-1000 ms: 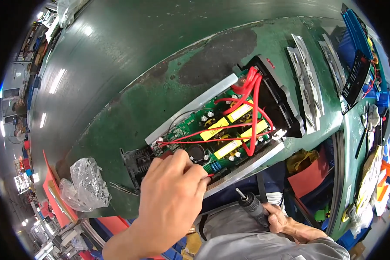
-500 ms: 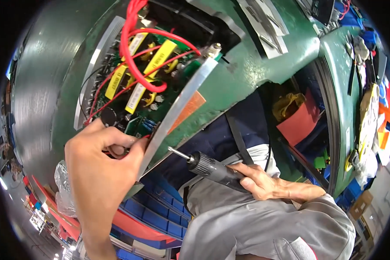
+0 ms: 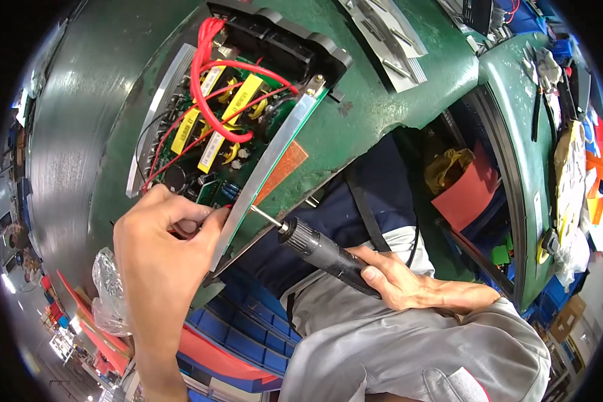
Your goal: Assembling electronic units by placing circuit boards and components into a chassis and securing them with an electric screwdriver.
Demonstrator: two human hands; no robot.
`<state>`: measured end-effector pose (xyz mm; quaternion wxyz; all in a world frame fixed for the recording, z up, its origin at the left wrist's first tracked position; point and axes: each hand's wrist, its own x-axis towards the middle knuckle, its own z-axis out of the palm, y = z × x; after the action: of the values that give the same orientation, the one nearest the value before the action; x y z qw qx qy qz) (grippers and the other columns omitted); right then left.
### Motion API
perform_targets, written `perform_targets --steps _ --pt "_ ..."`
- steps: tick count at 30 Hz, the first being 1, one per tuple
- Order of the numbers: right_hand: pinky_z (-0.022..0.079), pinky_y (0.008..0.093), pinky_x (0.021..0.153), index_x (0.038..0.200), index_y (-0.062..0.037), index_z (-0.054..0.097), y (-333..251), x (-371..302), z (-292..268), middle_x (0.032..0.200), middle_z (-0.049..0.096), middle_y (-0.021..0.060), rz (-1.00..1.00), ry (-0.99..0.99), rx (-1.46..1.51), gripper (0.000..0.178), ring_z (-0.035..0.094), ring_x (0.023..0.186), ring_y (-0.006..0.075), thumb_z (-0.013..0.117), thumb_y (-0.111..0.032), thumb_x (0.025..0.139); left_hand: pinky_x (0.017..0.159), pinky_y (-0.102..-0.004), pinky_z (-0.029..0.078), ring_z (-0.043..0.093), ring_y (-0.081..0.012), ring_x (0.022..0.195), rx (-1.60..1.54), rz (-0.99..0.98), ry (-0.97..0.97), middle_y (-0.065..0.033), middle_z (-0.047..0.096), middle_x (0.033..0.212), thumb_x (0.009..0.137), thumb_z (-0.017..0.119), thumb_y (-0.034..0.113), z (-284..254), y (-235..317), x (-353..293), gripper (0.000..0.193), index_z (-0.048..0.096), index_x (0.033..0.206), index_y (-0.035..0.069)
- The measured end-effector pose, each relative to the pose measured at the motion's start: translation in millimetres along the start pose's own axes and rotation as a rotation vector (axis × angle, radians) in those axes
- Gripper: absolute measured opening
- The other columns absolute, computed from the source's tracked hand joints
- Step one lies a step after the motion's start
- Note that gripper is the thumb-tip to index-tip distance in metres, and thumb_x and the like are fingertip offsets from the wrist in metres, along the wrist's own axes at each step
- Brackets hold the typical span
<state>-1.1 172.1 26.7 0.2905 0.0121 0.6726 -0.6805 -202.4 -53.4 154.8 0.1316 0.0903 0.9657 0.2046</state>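
My right hand [image 3: 392, 275] is wrapped around a black electric screwdriver [image 3: 321, 254]. Its bit reaches the outer face of a silver metal side plate [image 3: 269, 164], near the plate's lower end. On the inner side, opposite the bit, my left hand [image 3: 164, 234] is closed in a pinch, with a bit of red at the fingertips. What the pinch holds is hidden. The plate borders an open electronic unit with a green circuit board, yellow-wrapped transformers [image 3: 244, 97], thick red cables [image 3: 197, 77] and a black end panel [image 3: 298, 50].
The unit rests on a green bench [image 3: 375, 110] with a worn edge facing me. A copper-coloured sheet [image 3: 285, 171] lies beside the plate. Metal strips [image 3: 388, 50] are farther back. Blue bins [image 3: 248, 335] sit below, and a clear plastic bag [image 3: 110, 295] lies left of my forearm.
The screwdriver has moved up and left, so its bit now meets the side plate. The view has shifted slightly; my left hand keeps its pinch by the plate.
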Motion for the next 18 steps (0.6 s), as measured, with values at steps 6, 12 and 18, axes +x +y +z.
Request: perform_targets --steps 6,12,18 --pt "0.05 0.0422 0.066 0.142 -0.0005 0.049 -2.9 2.7 1.3 0.072 0.061 0.0155 -0.059 0.053 -0.034 0.047 0.065 0.066 0.0312 0.043 -0.035 0.11 0.055 -0.0333 0.045 0.059 -0.0193 0.056 0.011 0.025 -0.005 -0.011 0.061 0.069 0.075 0.085 0.004 -1.3 0.4 2.2 0.015 0.073 0.076 -0.004" --pt "0.04 0.0261 0.065 0.132 -0.0012 0.055 -10.9 1.3 -15.5 0.083 0.057 -0.0013 0.118 -0.259 0.517 0.052 0.05 0.075 0.0087 0.055 -0.047 0.107 0.056 -0.0374 0.047 0.063 -0.027 0.059 0.03 0.045 -0.026 -0.0127 0.06 0.071 0.077 0.083 0.005 -8.4 -1.9 0.3 0.014 0.071 0.076 -0.001" --pt "0.046 0.0319 0.08 0.134 0.0015 0.056 -27.9 4.5 -12.3 0.099 0.056 0.0048 0.169 -0.037 0.061 0.057 0.051 0.089 0.0141 0.078 -0.032 0.094 0.076 -0.041 0.048 0.061 -0.0295 0.083 0.24 0.329 0.163 -0.0078 0.06 0.096 0.086 0.073 0.008 0.8 -7.7 -23.6 0.02 0.07 0.106 0.009"
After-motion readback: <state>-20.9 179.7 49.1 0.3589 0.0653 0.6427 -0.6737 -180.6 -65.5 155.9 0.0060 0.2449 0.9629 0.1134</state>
